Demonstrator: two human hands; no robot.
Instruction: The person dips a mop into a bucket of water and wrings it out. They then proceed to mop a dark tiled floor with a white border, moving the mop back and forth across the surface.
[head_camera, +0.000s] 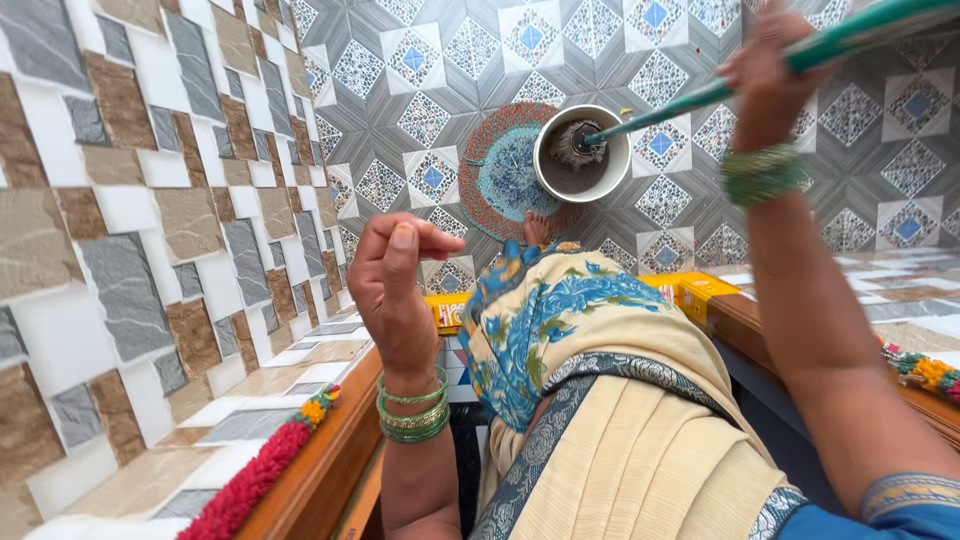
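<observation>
Right hand (765, 75) grips mop handle (850, 38) above bucket (582, 152).

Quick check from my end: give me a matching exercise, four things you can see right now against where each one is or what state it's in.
Things:
1. Mop head
2. Right hand
3. Left hand
4. Round woven mat

Places or states:
A. Raised with fingers loosely curled, holding nothing
B. Flat on the patterned floor tiles, partly under the bucket
C. Gripped around the green mop handle
D. Down inside the white bucket

Pairs: 1-D, 2-C, 3-A, 4-B
</observation>
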